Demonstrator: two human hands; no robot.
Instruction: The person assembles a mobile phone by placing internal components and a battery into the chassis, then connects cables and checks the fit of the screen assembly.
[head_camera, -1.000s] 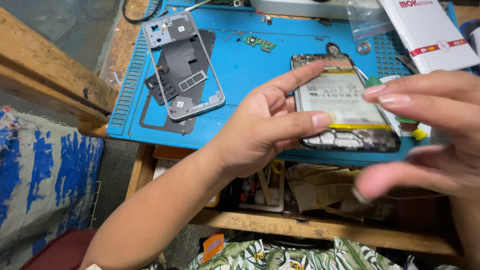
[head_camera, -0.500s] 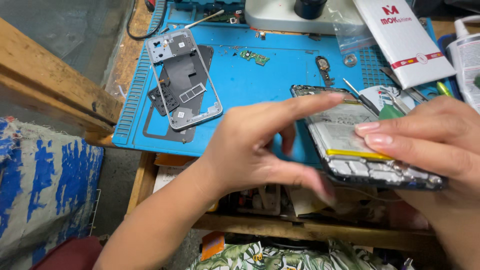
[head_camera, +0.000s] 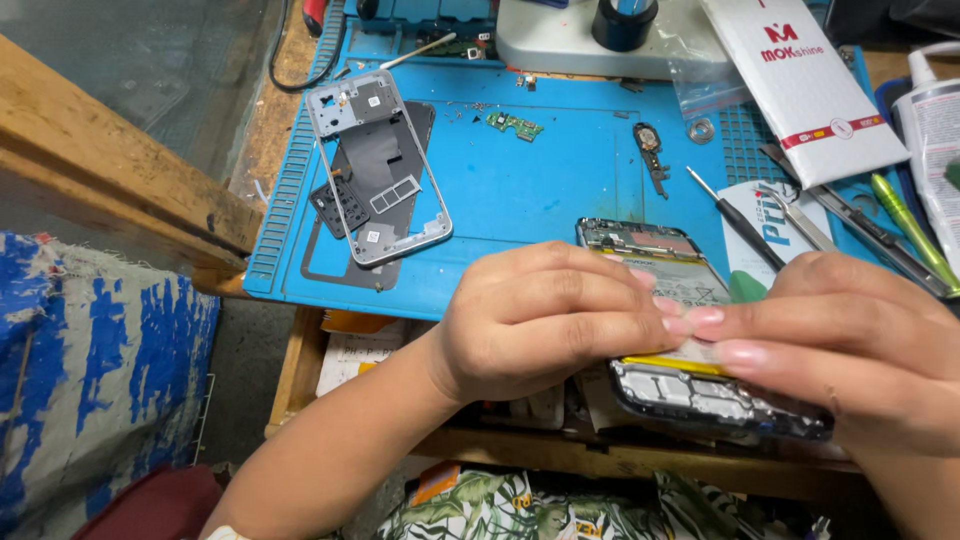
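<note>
While both hands pinch opened phone (head_camera: 690, 330) at bench front edge, left hand (head_camera: 545, 320) fingertips press on battery (head_camera: 690, 285), right hand (head_camera: 850, 345) fingers clamp phone's lower end. Risk: phone overhangs mat (head_camera: 560, 170); slipped grip could drop it, hard prying could bend battery. Nearby: grey phone frame (head_camera: 380, 165) well left, small circuit board (head_camera: 515, 125), screwdriver (head_camera: 735, 215) and tweezers (head_camera: 865, 235) just beside right hand, crowding it.

Opened phone (head_camera: 690, 330), back off, battery exposed, tilted over blue mat's near edge.
</note>
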